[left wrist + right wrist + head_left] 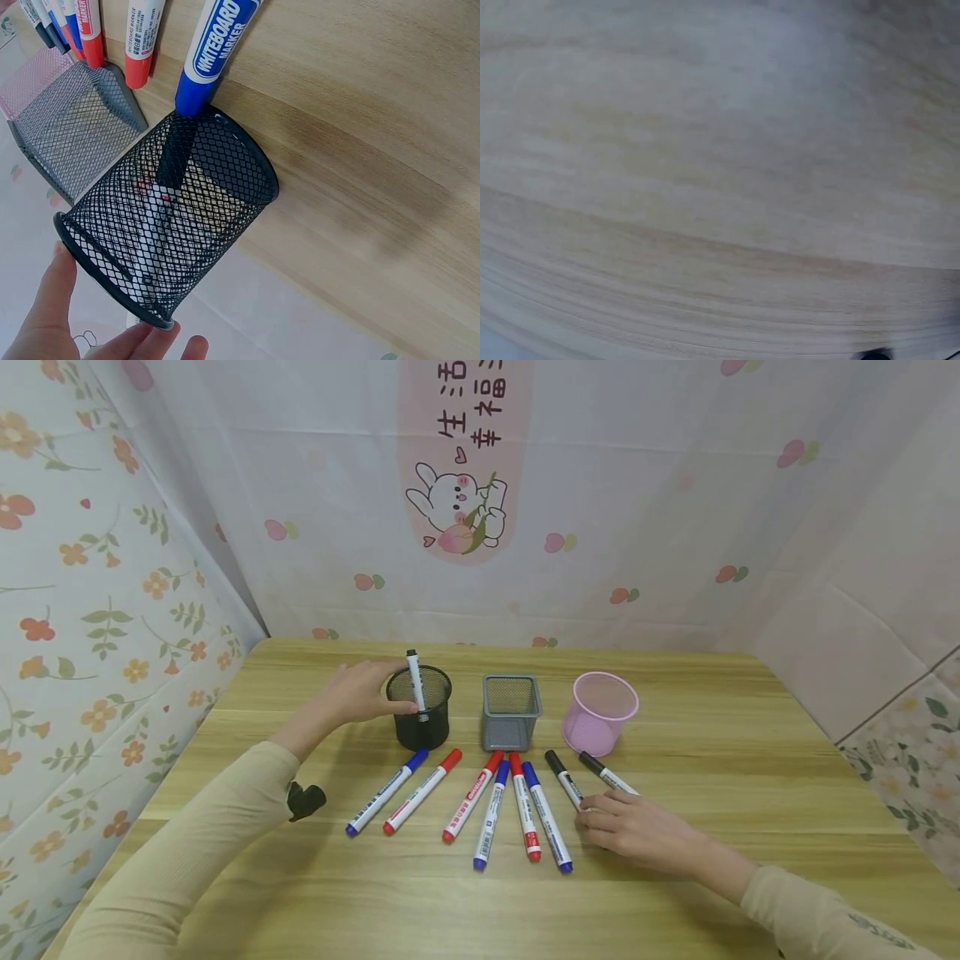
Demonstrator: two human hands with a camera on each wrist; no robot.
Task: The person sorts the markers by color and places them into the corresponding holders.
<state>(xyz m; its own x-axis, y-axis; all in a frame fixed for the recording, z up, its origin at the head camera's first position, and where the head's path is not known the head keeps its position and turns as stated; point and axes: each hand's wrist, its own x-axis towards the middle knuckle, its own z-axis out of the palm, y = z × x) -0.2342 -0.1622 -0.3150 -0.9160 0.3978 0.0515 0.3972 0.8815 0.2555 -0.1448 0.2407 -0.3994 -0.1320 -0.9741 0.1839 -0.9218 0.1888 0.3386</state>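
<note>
One marker [416,681] stands in the black cup [422,733], centre-left of the frame, the left hand [360,693] spread wide at its rim. Lower right, the right hand [637,835] covers another marker [563,777]; I cannot tell its grip.

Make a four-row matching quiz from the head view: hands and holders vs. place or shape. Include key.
1. Left hand
2. Right hand
3. Gray holder
4. Pink holder

A. Square rim, middle of the three holders
B. By the black-capped markers lying on the table
C. Round rim, rightmost of the three holders
D. At the rim of the black holder

Pairs: 1-D, 2-B, 3-A, 4-C
</note>
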